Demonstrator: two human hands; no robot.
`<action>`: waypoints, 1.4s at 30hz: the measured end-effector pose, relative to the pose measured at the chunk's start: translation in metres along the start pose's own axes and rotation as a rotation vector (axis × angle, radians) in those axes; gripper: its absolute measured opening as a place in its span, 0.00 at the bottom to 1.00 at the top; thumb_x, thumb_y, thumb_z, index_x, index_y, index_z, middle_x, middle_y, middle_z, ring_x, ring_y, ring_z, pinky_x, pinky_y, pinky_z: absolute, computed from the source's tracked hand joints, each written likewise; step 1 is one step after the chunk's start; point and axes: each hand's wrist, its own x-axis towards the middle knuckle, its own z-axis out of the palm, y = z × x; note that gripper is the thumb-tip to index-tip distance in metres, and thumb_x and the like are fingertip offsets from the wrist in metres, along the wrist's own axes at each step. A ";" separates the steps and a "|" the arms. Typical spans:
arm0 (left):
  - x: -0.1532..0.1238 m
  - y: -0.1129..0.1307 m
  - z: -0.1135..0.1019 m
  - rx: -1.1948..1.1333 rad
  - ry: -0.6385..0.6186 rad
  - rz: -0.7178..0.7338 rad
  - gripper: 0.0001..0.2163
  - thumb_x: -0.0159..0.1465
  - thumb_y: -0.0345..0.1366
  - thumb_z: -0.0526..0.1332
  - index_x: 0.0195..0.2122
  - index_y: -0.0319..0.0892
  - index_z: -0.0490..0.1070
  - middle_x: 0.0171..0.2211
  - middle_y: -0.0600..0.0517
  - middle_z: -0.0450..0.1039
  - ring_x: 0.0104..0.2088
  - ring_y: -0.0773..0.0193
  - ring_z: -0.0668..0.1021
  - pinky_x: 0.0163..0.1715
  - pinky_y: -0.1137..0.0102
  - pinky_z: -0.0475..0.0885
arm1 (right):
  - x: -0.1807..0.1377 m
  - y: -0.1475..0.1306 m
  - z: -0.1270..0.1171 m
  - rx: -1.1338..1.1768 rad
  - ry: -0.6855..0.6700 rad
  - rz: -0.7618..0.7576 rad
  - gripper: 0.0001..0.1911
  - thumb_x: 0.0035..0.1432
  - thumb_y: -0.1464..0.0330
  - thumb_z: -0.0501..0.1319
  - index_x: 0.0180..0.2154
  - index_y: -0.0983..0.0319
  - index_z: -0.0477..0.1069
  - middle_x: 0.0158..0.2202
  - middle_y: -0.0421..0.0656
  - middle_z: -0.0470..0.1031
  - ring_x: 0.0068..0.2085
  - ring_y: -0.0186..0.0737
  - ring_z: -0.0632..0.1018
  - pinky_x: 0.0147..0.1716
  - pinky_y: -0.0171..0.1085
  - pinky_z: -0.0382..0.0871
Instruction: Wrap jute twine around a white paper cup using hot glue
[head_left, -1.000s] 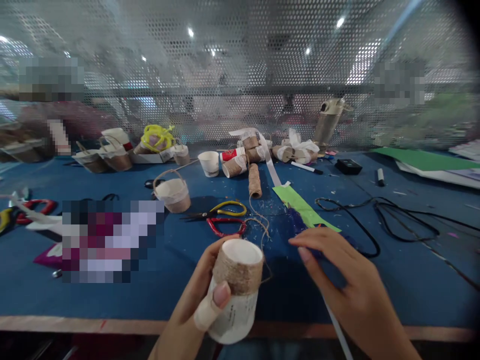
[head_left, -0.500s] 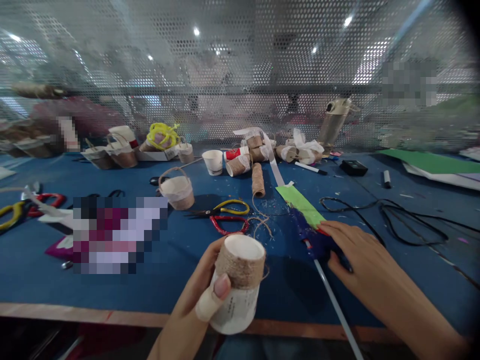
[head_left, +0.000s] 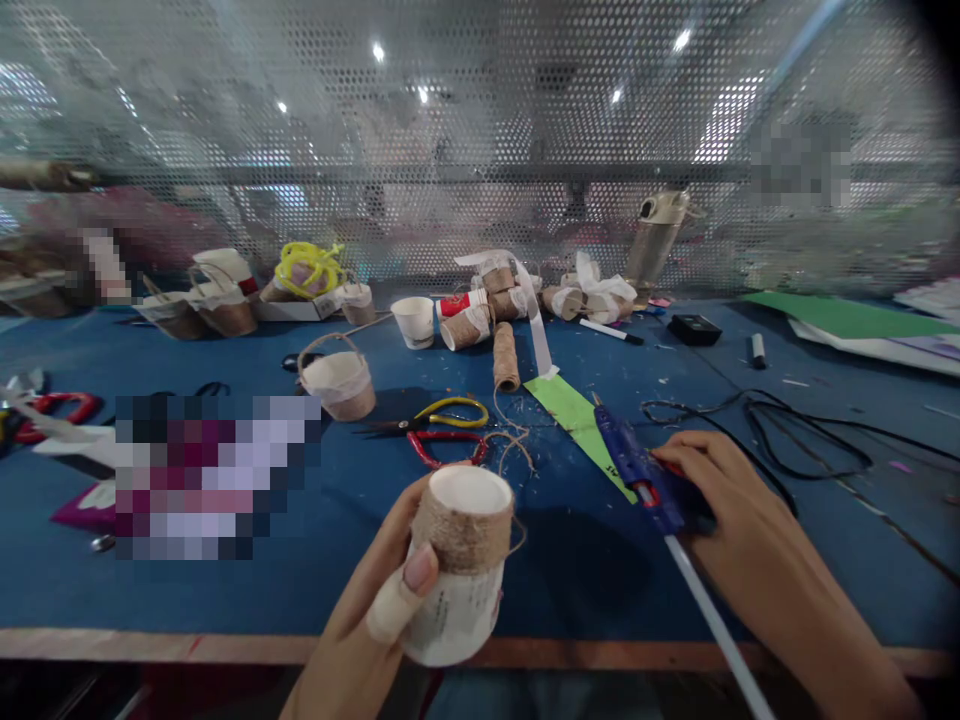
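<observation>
My left hand (head_left: 390,590) is wrapped round a white paper cup (head_left: 454,620), held tilted above the table's front edge. Brown twine (head_left: 465,530) winds round the cup's upper part, and a loose loop of it sticks out on the right. The thumb has a pale bandage. My right hand (head_left: 727,510) grips a blue hot glue gun (head_left: 634,460), its nozzle pointing away to the upper left and a long glue stick (head_left: 720,630) coming out of its back. A light-green paper strip (head_left: 577,425) lies under and beside the gun.
Red-and-yellow-handled scissors (head_left: 442,430) and a twine spool (head_left: 506,357) lie ahead of the cup. A small twine-handled basket (head_left: 341,388) stands to their left. Several wrapped cups line the back beneath a perforated metal screen (head_left: 480,150). A black cord (head_left: 795,440) loops at right.
My right hand has drawn the glue gun off the green strip, back and to the right. The cup in my left hand stays nearly still, while the view has shifted slightly right.
</observation>
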 end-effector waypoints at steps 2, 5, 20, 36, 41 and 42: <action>0.003 -0.005 -0.004 -0.047 -0.031 -0.028 0.37 0.61 0.59 0.79 0.66 0.46 0.79 0.41 0.44 0.89 0.35 0.50 0.87 0.36 0.63 0.83 | 0.001 -0.006 -0.006 0.151 0.072 -0.036 0.11 0.66 0.71 0.61 0.49 0.54 0.75 0.50 0.47 0.79 0.48 0.49 0.85 0.44 0.43 0.79; 0.008 -0.008 -0.006 -0.141 -0.062 -0.070 0.37 0.61 0.58 0.79 0.67 0.46 0.77 0.41 0.44 0.89 0.38 0.48 0.89 0.36 0.62 0.85 | 0.000 -0.021 -0.014 0.266 0.140 0.042 0.05 0.72 0.66 0.64 0.48 0.53 0.75 0.43 0.42 0.81 0.38 0.42 0.83 0.39 0.38 0.79; 0.008 -0.006 -0.014 -0.163 -0.167 -0.014 0.29 0.67 0.59 0.72 0.59 0.42 0.82 0.39 0.43 0.90 0.34 0.45 0.90 0.37 0.57 0.88 | -0.011 -0.078 0.003 0.790 0.068 0.054 0.21 0.76 0.62 0.65 0.28 0.56 0.66 0.27 0.39 0.74 0.28 0.38 0.76 0.29 0.37 0.69; 0.013 -0.012 -0.017 -0.209 -0.163 -0.040 0.33 0.63 0.59 0.76 0.62 0.44 0.81 0.40 0.43 0.89 0.35 0.44 0.91 0.35 0.56 0.89 | -0.008 -0.072 0.006 0.712 -0.001 -0.103 0.16 0.69 0.73 0.66 0.29 0.56 0.65 0.26 0.35 0.72 0.24 0.32 0.75 0.24 0.31 0.66; 0.013 -0.014 -0.018 -0.231 -0.218 -0.017 0.31 0.66 0.57 0.75 0.64 0.46 0.80 0.43 0.44 0.90 0.36 0.47 0.91 0.38 0.56 0.89 | -0.013 -0.069 0.009 0.693 0.007 -0.053 0.17 0.68 0.72 0.67 0.30 0.56 0.62 0.27 0.35 0.69 0.25 0.33 0.72 0.24 0.32 0.63; 0.013 -0.014 -0.017 -0.233 -0.231 -0.011 0.30 0.66 0.57 0.75 0.64 0.47 0.80 0.44 0.44 0.90 0.36 0.47 0.91 0.39 0.57 0.89 | -0.015 -0.069 0.011 0.671 0.008 -0.051 0.17 0.68 0.73 0.66 0.30 0.56 0.62 0.27 0.35 0.68 0.25 0.34 0.71 0.25 0.33 0.62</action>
